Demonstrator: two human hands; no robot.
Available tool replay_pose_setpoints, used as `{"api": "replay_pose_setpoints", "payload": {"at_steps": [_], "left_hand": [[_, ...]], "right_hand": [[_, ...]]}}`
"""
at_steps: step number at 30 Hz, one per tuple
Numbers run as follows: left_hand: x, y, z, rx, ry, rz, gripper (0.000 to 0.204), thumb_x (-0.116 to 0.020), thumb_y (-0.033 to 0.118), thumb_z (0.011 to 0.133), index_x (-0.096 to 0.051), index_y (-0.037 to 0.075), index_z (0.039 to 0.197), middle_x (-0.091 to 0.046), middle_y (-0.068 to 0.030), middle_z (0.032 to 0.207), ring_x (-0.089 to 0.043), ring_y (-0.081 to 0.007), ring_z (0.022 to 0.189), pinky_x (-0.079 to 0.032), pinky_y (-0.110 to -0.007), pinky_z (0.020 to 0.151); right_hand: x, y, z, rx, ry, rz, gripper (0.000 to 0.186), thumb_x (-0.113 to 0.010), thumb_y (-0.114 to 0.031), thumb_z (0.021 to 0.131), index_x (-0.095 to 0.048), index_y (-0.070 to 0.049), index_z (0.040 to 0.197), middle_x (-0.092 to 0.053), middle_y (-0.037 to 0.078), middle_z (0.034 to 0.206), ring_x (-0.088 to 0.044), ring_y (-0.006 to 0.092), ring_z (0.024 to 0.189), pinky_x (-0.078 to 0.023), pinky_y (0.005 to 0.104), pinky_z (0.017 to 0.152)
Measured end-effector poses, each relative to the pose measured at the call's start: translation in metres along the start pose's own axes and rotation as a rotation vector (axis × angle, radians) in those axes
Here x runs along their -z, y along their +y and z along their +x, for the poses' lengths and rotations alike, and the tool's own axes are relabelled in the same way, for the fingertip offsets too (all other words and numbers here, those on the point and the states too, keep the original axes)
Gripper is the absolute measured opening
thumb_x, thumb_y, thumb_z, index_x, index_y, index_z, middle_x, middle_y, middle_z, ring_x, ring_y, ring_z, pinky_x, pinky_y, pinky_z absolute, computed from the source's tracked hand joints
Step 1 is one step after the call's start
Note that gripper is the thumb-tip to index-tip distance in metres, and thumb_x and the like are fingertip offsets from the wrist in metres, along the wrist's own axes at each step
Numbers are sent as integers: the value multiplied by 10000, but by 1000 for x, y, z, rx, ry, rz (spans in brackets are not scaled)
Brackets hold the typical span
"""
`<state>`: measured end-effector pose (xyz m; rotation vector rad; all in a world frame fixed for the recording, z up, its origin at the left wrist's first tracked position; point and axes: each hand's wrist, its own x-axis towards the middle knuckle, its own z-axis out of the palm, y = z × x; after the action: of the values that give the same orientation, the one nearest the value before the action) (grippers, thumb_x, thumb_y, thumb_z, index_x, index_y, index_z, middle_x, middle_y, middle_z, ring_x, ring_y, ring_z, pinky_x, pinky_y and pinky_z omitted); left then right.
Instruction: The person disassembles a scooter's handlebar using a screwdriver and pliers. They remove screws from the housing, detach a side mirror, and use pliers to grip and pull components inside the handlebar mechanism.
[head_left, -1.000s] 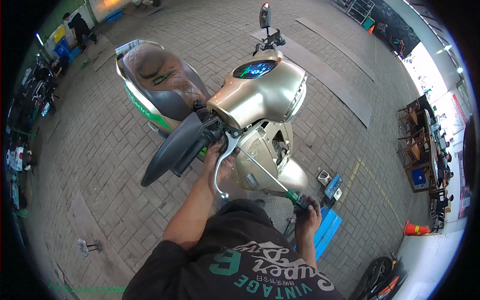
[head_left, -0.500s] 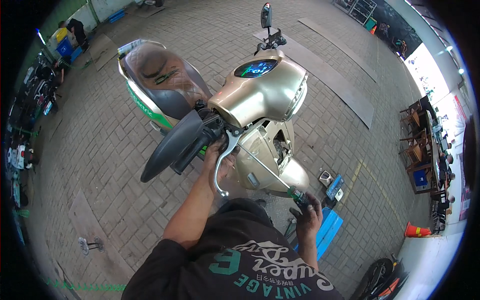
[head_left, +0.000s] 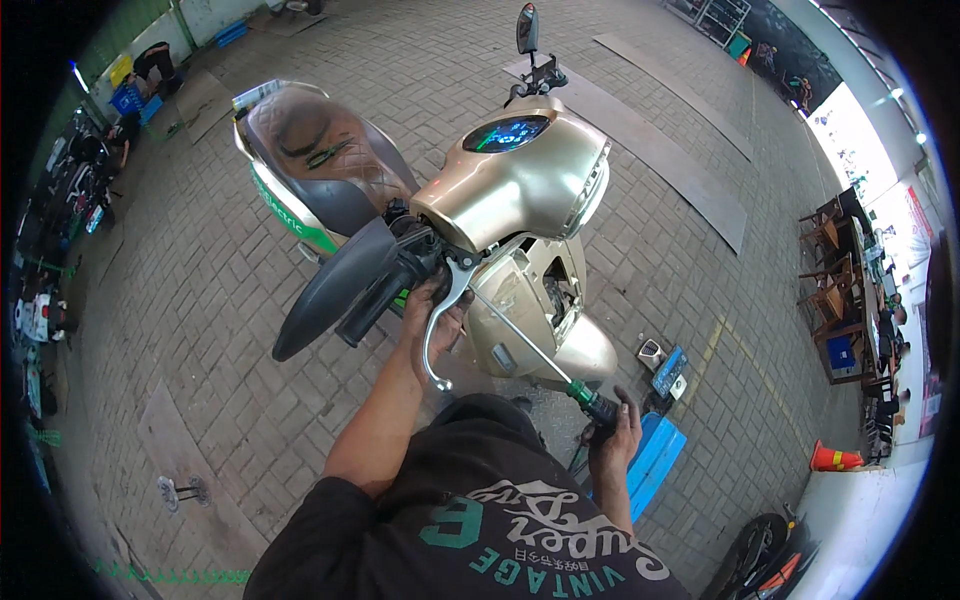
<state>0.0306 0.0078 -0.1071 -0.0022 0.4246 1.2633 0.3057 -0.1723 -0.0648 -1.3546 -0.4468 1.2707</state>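
A gold scooter (head_left: 530,185) stands before me, its lit dashboard (head_left: 506,134) facing up. My right hand (head_left: 618,436) is closed round the dark and green handle of a long screwdriver (head_left: 527,339). Its shaft slants up and left to the area below the handlebar, where the tip is hard to make out. Close to that tip, behind the silver brake lever (head_left: 434,340), my left hand (head_left: 432,304) has its fingers curled; the lever and bodywork partly hide them, and what they hold cannot be seen. A black hand guard (head_left: 335,292) covers the grip beside it.
A green-handled tool (head_left: 328,153) lies on the brown seat (head_left: 305,125). Low on the right are a blue board-like piece (head_left: 655,463) and small parts (head_left: 669,371). An orange cone (head_left: 835,457) stands by the right wall. A person (head_left: 154,62) bends over at the far left.
My right hand has shifted its grip round the screwdriver handle, its fingers turned differently. The scooter sits slightly further left in view. The person in the background has bent down.
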Motion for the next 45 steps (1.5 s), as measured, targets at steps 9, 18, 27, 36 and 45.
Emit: {"api": "replay_pose_setpoints", "payload": {"at_steps": [9,18,27,36,45], "left_hand": [[-20,-4,-7,-100,117,1,188,-601,127,813,-584,-12,938,-635,-127,813,-624,-234,641,-536,-229,484],[-21,-6,-5,-112,93,6,193,-589,160,836,-586,-4,937,-626,-113,786,-616,-209,606,-546,-204,475],[-22,-8,-4,-138,154,22,185,-596,170,841,-593,12,937,-629,-95,810,-606,-185,595,-549,-223,518],[-16,-6,-2,-73,116,-41,211,-603,173,833,-590,-6,943,-629,-114,806,-609,-197,597,-507,-175,414],[-27,-11,-5,-174,127,-13,192,-598,155,835,-580,2,951,-626,-104,809,-611,-188,615,-520,-205,460]], "right_hand": [[-9,8,-6,-8,15,-40,476,-529,-274,819,-419,0,1192,-526,159,1180,-603,275,855,-500,342,549],[-6,8,-6,-55,18,-15,442,-540,-208,730,-439,-43,1128,-497,164,1217,-573,279,932,-497,346,555],[-6,-1,-7,-54,-5,-8,432,-541,-200,797,-377,-58,1171,-491,176,1216,-587,291,912,-523,349,554],[-12,11,-8,209,19,92,420,-520,-227,804,-361,-83,1165,-464,184,1219,-589,304,892,-498,340,481],[-12,19,-4,154,68,221,423,-473,-192,869,-321,-58,1240,-560,215,1048,-596,244,601,-470,311,440]]}}
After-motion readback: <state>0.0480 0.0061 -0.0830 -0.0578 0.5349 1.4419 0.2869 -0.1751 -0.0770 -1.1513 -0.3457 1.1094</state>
